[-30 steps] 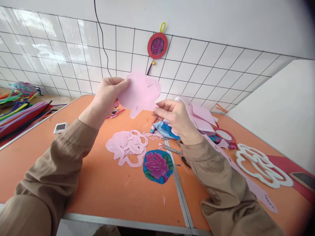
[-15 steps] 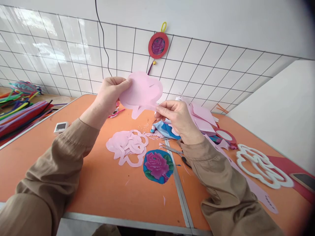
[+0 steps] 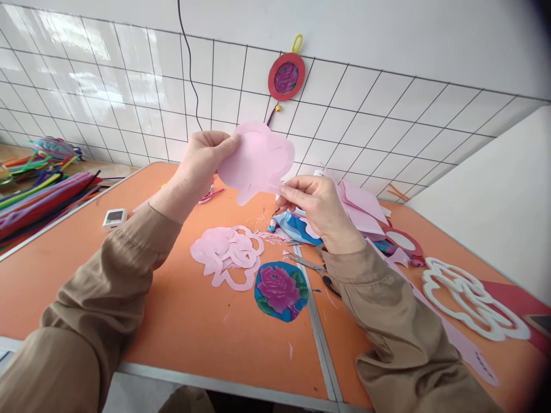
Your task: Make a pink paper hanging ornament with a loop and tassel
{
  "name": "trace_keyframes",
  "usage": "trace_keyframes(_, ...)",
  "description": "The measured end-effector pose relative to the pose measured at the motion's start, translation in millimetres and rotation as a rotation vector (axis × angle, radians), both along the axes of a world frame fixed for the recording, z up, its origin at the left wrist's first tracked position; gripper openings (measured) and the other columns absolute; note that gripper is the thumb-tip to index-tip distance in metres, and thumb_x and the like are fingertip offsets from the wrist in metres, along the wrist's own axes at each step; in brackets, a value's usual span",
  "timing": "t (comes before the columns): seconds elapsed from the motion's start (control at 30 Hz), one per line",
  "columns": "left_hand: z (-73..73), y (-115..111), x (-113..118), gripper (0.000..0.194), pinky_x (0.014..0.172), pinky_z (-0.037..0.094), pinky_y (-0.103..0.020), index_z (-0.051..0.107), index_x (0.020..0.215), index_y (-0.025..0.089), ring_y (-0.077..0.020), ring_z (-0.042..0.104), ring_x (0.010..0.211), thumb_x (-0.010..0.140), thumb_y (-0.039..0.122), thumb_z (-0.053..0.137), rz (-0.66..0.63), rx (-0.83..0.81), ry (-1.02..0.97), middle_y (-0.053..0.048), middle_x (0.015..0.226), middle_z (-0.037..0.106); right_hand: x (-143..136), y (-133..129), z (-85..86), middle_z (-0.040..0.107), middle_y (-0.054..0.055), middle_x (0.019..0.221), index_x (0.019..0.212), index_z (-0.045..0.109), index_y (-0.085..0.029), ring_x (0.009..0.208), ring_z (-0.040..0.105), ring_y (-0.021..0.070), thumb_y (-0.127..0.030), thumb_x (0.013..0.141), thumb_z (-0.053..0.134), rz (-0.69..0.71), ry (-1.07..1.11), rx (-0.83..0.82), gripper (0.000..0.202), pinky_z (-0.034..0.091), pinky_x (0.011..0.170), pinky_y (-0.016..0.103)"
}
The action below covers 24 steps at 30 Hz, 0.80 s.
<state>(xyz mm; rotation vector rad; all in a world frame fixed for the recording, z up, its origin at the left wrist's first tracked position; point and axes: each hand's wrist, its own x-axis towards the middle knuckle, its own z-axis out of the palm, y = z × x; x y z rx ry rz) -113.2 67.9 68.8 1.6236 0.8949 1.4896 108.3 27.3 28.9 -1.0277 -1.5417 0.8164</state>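
Between my two hands a pink cloud-shaped cut-out point(image 3: 258, 163), thin like felt or paper, is held up above the table. My left hand point(image 3: 206, 158) pinches its upper left edge between thumb and fingers. At its lower right edge, my right hand point(image 3: 312, 203) grips it with thumb and fingertips. Below lie several overlapping pink cut-outs point(image 3: 228, 255), some of them only outlines. Beside them is a rounded piece of blue cloth with a purple flower point(image 3: 280, 291). Scissors point(image 3: 307, 263) with dark handles lie partly behind my right forearm.
White cloud-shaped frames point(image 3: 473, 298) lie at the right on the orange table point(image 3: 185, 338). Folded pink sheets point(image 3: 361, 209) stand near the tiled wall. Colourful pipe cleaners point(image 3: 47, 201) and a small white device point(image 3: 115, 218) are at left. A red round ornament point(image 3: 286, 76) hangs on the wall.
The view has shifted slightly, so most things appear a little further right. Both hands keep their hold on the pink cut-out, which is tilted slightly differently.
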Motion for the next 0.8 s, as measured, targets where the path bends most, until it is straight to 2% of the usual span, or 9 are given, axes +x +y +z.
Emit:
trace_keyframes(0.33,-3.0,2.3,-1.1,0.041,0.048,0.022,-0.024,0.050,0.058,0.019,-0.0069,0.029,0.050,0.085,0.034,0.076,0.017,0.025,-0.041,0.004,0.057,0.035,-1.1,2.2,-1.1,0.073,0.004,0.063,0.065,0.072,-0.018,0.053,0.064,0.0126,-0.037,0.071,0.079,-0.001,0.006,0.004,0.021,0.043,0.047,0.024)
trace_keyframes(0.63,-3.8,4.2,-0.3,0.036,0.048,0.025,-0.023,0.056,0.059,0.017,-0.0069,0.031,0.051,0.085,0.032,0.077,0.000,0.028,-0.013,0.003,0.056,0.039,-0.2,-0.8,2.9,0.071,0.003,0.062,0.068,0.071,-0.017,0.054,0.065,0.0138,-0.042,0.065,0.086,0.048,0.013,-0.041,0.028,0.045,0.049,0.025)
trace_keyframes(0.8,-6.5,1.9,0.6,0.040,0.048,0.026,-0.022,0.052,0.058,0.018,-0.0076,0.034,0.054,0.085,0.032,0.077,-0.001,0.074,0.025,0.003,0.056,0.039,1.9,-1.6,6.0,0.069,0.003,0.062,0.065,0.070,-0.018,0.054,0.061,0.0117,-0.048,0.073,0.083,0.045,0.024,0.040,0.033,0.043,0.049,0.025)
